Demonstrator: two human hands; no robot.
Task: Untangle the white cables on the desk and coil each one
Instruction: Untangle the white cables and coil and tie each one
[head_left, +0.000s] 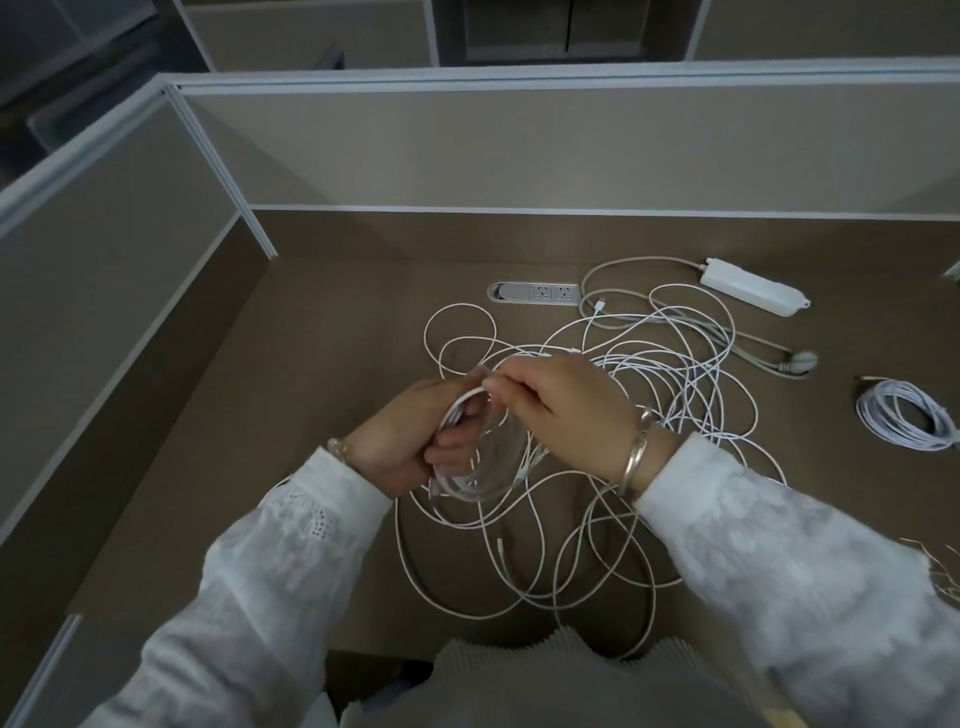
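At the centre of the frame the left hand (410, 447) curls its fingers round a half-made coil (467, 457) of white cable, its grip serving as the form that keeps the finished loops stacked so they cannot spring apart. The right hand (566, 410) meets it from the right, its grip pinching the free strand at the top of the coil, seemingly to lay the next turn into the left palm. Below and to the right the tangle of white cables (623, 374) spreads loose over the brown surface (322, 338), probably left slack so the strand can slide out without tightening knots. At the right edge a finished coil (904, 415) lies well apart, likely set aside to avoid re-tangling. In the upper right a white adapter (750, 286) with its grey cord rests near the inset socket strip (535, 293).
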